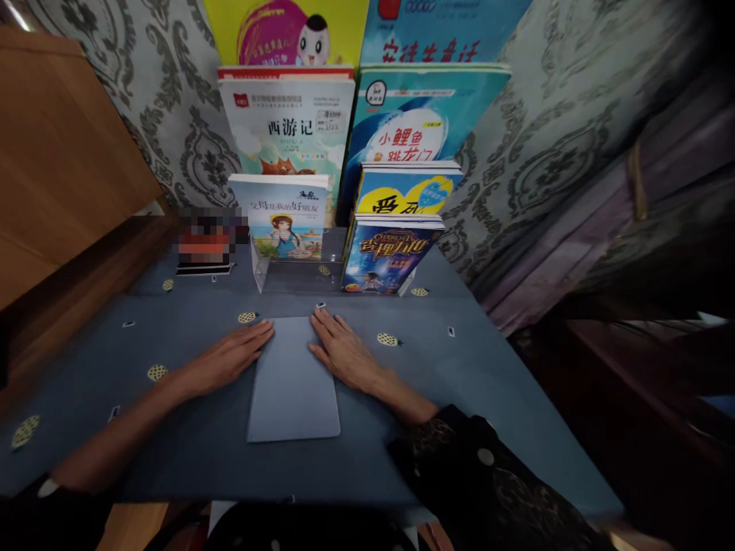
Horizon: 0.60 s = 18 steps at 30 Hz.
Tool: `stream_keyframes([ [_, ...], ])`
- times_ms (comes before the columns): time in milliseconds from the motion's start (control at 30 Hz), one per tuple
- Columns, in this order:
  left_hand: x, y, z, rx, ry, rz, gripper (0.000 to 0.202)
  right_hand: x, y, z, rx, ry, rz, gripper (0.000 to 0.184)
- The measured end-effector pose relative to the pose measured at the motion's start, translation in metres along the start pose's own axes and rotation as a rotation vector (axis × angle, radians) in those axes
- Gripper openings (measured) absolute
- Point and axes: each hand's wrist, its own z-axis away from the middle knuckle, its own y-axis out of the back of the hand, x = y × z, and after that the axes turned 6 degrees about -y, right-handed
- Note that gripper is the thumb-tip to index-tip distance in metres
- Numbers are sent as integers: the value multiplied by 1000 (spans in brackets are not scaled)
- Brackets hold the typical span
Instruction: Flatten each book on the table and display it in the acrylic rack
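A plain grey-blue notebook (295, 390) with rounded right corners lies flat on the table in front of me. My left hand (234, 358) rests beside its upper left edge, fingers stretched out and fingertips at the edge. At the upper right corner, my right hand (344, 353) lies palm down with its fingers extended; the fingertips touch the notebook's edge. Neither hand grips anything. Just beyond the notebook stands a clear plastic book rack (298, 277) holding several books in tiers.
Front books in the rack are a pale one with a girl on its cover (290, 222) and a dark blue one (390, 256). A pixelated item (205, 239) sits at the back left. The blue tablecloth (459, 436) has pineapple prints. Patterned wallpaper (534, 153) is behind.
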Motion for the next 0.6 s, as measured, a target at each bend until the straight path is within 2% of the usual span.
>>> stream_keyframes([
  [167,-7,-4,-15,38,54,-52,48,1,-1,-1,0,3,-10,55],
  [333,3,-10,-24,28,65,-144,47,-2,3,0,15,-28,-12,55],
  [433,14,-11,-36,10,52,-152,47,-4,6,2,103,-70,-24,54],
  [600,32,-6,-61,-12,11,-116,45,0,12,6,283,-5,-30,41],
])
